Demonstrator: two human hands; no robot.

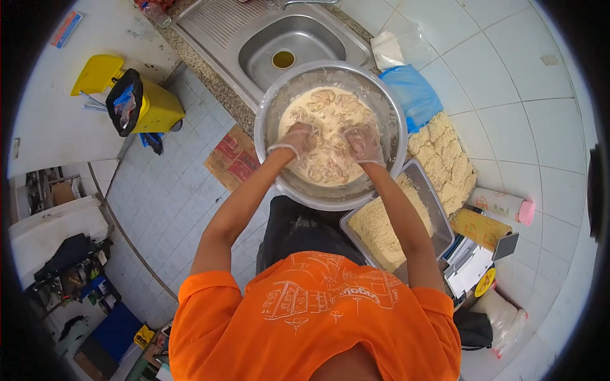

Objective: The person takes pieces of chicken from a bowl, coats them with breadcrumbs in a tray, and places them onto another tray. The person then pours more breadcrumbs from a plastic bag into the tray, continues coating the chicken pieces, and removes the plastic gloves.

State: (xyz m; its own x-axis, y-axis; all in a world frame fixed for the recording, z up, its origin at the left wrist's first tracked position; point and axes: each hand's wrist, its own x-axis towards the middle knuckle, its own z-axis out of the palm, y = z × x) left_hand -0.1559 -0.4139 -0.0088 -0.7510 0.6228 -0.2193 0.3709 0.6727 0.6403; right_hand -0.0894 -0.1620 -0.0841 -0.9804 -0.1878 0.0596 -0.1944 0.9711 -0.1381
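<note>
A large metal bowl [267,149] holds pale, creamy batter [330,127] with several pieces that look like raw chicken [325,171]. Both of my hands wear clear plastic gloves and reach into this mix. My left hand [301,137] is in the left part of the bowl, its fingers curled down among the pieces. Across from it, my right hand [363,141] is bent into the batter near the right wall. The fingertips of both hands are sunk in the mix, so what they grip is hidden.
Behind the bowl is a steel sink [254,54]. A grey tub [445,236] of crumbly flour stands under my right forearm, beside a flour heap [441,159] and a blue bag [413,95]. A yellow bin [159,108] and flattened cardboard [234,155] are on the left floor.
</note>
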